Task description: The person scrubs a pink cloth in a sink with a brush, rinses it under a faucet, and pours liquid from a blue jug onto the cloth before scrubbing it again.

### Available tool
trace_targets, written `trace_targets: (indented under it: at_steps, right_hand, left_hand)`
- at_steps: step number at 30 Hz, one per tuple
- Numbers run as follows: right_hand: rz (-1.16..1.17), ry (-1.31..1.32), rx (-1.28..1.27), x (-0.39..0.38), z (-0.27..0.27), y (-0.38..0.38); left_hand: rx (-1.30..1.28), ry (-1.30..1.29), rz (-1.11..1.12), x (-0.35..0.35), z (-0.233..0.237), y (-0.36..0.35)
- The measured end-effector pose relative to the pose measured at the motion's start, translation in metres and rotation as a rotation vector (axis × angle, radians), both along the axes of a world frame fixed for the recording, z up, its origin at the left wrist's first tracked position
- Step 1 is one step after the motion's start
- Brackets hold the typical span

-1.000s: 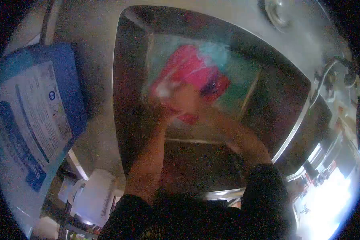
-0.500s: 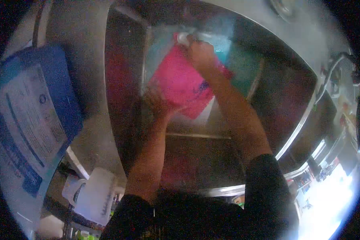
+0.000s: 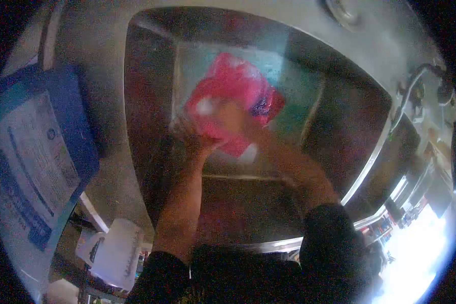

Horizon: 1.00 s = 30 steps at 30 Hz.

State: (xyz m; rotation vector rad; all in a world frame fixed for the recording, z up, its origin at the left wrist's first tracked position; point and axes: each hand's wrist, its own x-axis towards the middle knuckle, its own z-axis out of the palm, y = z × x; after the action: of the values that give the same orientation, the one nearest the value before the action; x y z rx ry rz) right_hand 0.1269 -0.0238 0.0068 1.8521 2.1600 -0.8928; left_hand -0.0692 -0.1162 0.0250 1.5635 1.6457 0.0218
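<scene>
A bright pink, sheet-like thing [image 3: 228, 73] with a patch of dark print lies in the metal sink [image 3: 177, 76], its surface wet-looking and uneven. My left hand [image 3: 195, 139] is closed at its near left edge, steadying it. Over the middle of the pink sheet is my right hand [image 3: 233, 121], smeared by motion, with fingers closed by a small white thing [image 3: 205, 106]. What the white thing is, I cannot tell. A pale corner [image 3: 248, 153] sticks out from beneath the pink sheet on the near side.
At the left stands a blue and white printed package [image 3: 45, 152] on the counter. Below it is a white plastic jug [image 3: 117, 251]. A hose or pipe [image 3: 415, 86] curves along the sink's right side. Bright light comes from the lower right.
My right hand has come from the far edge of the pink sheet back towards me, and the white thing came with it. The sheet's far part now looks more rumpled and shiny.
</scene>
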Motion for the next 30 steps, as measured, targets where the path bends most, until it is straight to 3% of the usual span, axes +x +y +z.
trace_targets:
  at_steps: [2,4,6,7,9,11,14,17,20,24,28,30]
  right_hand:
    - [-0.07,-0.076,-0.024,0.052,0.008,0.028]
    - [-0.166,-0.1,-0.027,0.073,0.016,0.027]
    - [-0.152,-0.058,0.022,0.036,0.014,-0.007]
    - [-0.121,-0.03,0.028,0.011,0.011,-0.027]
    - [-0.063,0.011,0.017,0.0,0.003,-0.046]
    - [-0.076,-0.036,0.012,0.045,-0.001,-0.019]
    - [-0.221,-0.103,-0.007,0.098,0.02,0.011]
    - [-0.161,-0.038,0.049,0.041,0.013,-0.035]
    - [-0.102,-0.035,0.034,0.052,0.001,-0.046]
    - [-0.267,-0.136,0.016,0.119,0.02,-0.003]
    - [-0.148,-0.021,0.063,0.031,0.006,-0.058]
    - [-0.104,-0.025,0.039,0.048,-0.002,-0.06]
  left_hand:
    - [-0.104,0.394,-0.047,-0.003,0.008,-0.007]
    - [-0.067,0.239,-0.073,-0.018,-0.001,-0.023]
    - [-0.223,-0.179,0.124,-0.015,-0.035,-0.02]
    - [-0.43,-0.507,0.312,-0.016,-0.072,-0.033]
    - [-0.423,-0.474,0.321,-0.015,-0.079,-0.039]
    - [0.03,0.237,-0.047,-0.018,-0.027,-0.025]
    - [0.054,0.155,0.035,-0.009,-0.004,-0.018]
    - [0.338,0.318,-0.095,-0.013,-0.041,-0.037]
    - [0.188,0.224,-0.044,-0.005,-0.028,-0.007]
    - [0.069,0.197,-0.022,-0.018,-0.006,-0.017]
    - [0.108,0.199,-0.025,-0.009,-0.014,-0.009]
    - [0.067,0.19,-0.045,-0.01,-0.01,-0.008]
